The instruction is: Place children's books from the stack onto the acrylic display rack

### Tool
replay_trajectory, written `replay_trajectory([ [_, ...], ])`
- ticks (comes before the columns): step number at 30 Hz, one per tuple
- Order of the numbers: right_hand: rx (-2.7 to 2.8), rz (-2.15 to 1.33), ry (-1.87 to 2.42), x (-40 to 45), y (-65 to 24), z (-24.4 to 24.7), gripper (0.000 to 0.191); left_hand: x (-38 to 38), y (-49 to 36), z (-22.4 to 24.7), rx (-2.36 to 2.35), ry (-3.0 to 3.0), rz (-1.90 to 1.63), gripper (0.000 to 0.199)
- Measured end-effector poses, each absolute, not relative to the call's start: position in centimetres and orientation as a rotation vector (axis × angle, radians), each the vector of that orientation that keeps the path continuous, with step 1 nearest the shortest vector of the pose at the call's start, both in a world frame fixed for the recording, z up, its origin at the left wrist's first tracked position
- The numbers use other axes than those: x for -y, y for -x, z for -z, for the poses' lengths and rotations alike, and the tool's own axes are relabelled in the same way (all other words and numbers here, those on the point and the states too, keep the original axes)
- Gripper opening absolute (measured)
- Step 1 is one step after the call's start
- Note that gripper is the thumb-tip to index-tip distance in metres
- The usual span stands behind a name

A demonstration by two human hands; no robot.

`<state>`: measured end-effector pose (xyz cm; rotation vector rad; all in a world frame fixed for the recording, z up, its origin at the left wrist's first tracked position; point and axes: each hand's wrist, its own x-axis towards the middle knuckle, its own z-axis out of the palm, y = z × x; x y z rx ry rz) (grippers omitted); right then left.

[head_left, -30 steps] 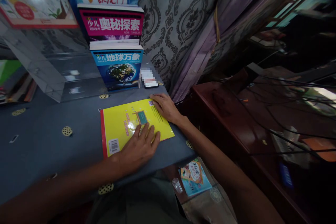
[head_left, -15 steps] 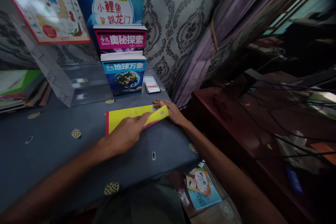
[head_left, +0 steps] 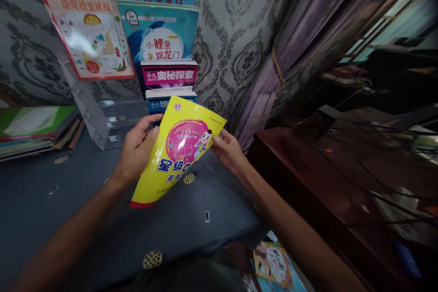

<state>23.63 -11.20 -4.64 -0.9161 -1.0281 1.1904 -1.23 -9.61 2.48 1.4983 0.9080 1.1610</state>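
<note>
A thin yellow booklet [head_left: 186,141] with a pink round picture and a red lower edge is held tilted above the dark patterned tablecloth. My left hand [head_left: 138,148] grips its left edge, thumb on the front cover and fingers behind. On the right edge, my right hand [head_left: 227,148] pinches it between thumb and fingers. Behind the booklet, a blue book [head_left: 171,100] is partly covered by it. That one stands in front of a magenta-topped book [head_left: 169,75] in a clear acrylic rack [head_left: 92,121].
A teal book [head_left: 160,32] and a red-bordered book [head_left: 99,45] stand higher on the rack. Stacked books [head_left: 37,127] lie at the left. A reddish-brown wooden cabinet [head_left: 308,178] with loose cables is at the right. More books [head_left: 275,267] lie below the table's edge.
The yellow booklet has been lifted off the tablecloth and tilted up, its cover now facing me. My left hand has shifted to its left edge. The view has tipped upward.
</note>
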Motion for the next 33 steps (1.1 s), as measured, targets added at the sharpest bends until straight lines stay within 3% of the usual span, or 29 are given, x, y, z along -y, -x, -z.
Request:
replay_trajectory([
  [4,1.062,-1.280,0.894,12.3,-22.0,3.4,0.049,9.9,2.1,-1.9,-0.932,-1.281,-1.227,0.046],
  [10,1.003,-1.375,0.925,12.7,-20.9,2.7,0.052,10.4,3.8,1.3,-0.959,-1.078,-1.166,0.056],
  [15,1.018,-1.424,1.049,11.5,-20.7,5.5,0.051,10.3,5.4,4.3,-1.082,-1.111,-0.918,0.066],
  [20,1.054,-1.383,1.232,9.8,-21.0,9.7,0.048,9.1,7.5,6.5,-1.201,-1.415,-0.663,0.064],
  [26,1.248,-1.236,1.355,8.8,-21.5,10.8,0.039,8.8,8.0,6.5,-1.358,-2.164,-0.568,0.032],
  [33,1.440,-1.089,1.439,8.9,-21.9,10.9,0.038,9.3,6.4,8.1,-1.328,-2.666,-0.445,0.035],
])
